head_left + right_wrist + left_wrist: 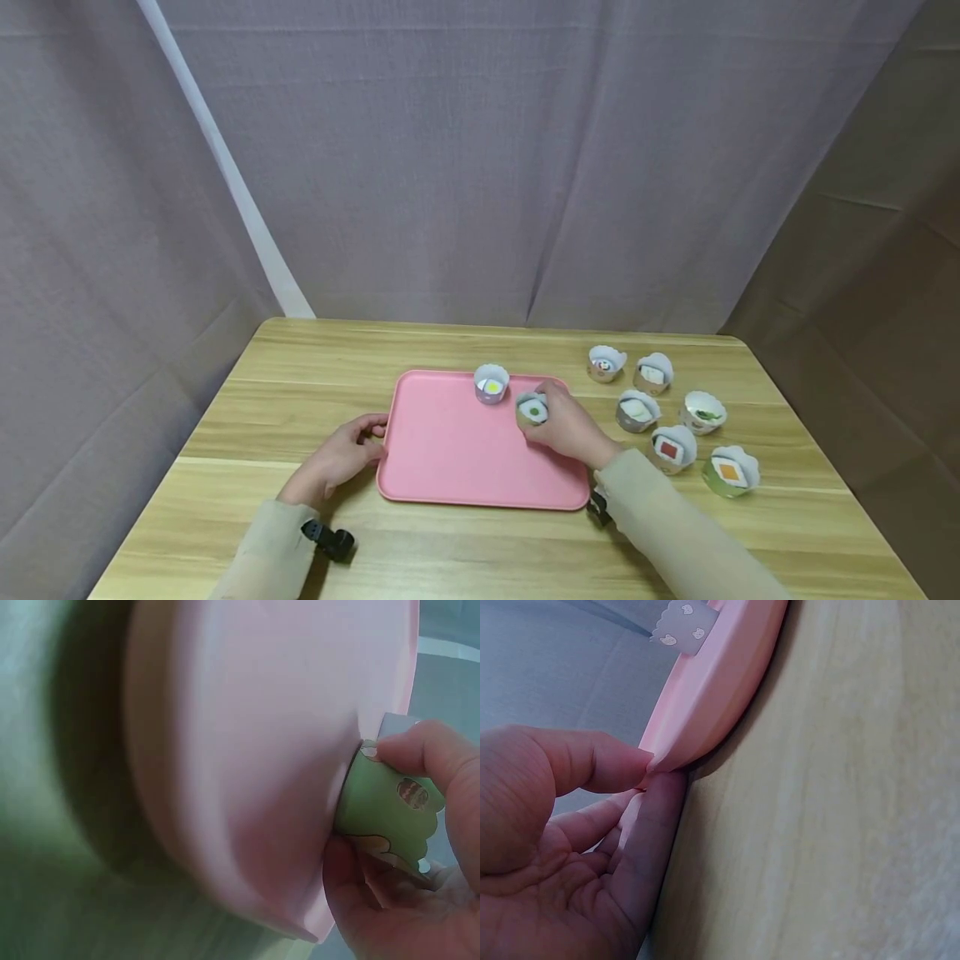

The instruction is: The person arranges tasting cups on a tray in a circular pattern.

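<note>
A pink tray (457,458) lies on the wooden table. Its left rim is pinched between the thumb and fingers of my left hand (343,454), which the left wrist view shows close up. Over the tray's right part, my right hand (566,423) holds a green paper cupcake cup (386,810) by its sides, thumb on one side and fingers on the other. Inside that cup, the head view shows a white piece with a green dot. A grey paper cup (491,385) with a yellow-dotted white piece stands near the tray's back edge.
Right of the tray several more paper cups stand on the table, among them one with a red square (672,450), one with an orange square (731,472) and one with green bits (702,413). A grey curtain (420,167) hangs behind the table.
</note>
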Available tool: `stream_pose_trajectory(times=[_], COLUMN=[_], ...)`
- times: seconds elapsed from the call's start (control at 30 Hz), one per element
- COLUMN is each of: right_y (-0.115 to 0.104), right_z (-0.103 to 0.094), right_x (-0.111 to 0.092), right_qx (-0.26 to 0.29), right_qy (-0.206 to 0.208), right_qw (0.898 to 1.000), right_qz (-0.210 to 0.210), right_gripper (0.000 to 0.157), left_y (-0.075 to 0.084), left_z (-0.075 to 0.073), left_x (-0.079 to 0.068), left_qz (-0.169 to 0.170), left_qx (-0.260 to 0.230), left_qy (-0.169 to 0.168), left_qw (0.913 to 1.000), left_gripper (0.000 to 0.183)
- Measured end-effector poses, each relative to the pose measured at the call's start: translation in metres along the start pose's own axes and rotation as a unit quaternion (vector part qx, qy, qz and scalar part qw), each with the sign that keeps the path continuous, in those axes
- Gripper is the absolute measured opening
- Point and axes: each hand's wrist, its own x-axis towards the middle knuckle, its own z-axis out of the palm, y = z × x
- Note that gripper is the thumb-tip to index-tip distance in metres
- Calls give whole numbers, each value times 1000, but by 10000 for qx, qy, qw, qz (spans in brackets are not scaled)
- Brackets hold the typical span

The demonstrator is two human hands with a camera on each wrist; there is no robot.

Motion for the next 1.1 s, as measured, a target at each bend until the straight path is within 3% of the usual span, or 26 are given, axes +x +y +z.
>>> stream_pose_trajectory(times=[0.4, 0.5, 0.73, 1.1], right_y=[11, 12, 7, 2], right_z=[-1, -1, 3, 3], right_x=[4, 6, 8, 5], right_qx=[839, 975, 1394, 1172], right_qy=[1, 12, -106, 3], right_qw=[9962, 9948, 9901, 9925], right_qz=[240, 290, 121, 361], right_gripper=[72, 70, 47, 49], left_y=[0, 1, -2, -4], left_z=[3, 3, 1, 0], left_x=[2, 2, 0, -1], left_qz=[-36, -54, 13, 44], left_qx=[49, 73, -14, -25], left_qy=[-8, -6, 56, 78], left_qw=[10000, 10000, 10000, 10000], left_gripper=[53, 53, 54, 54])
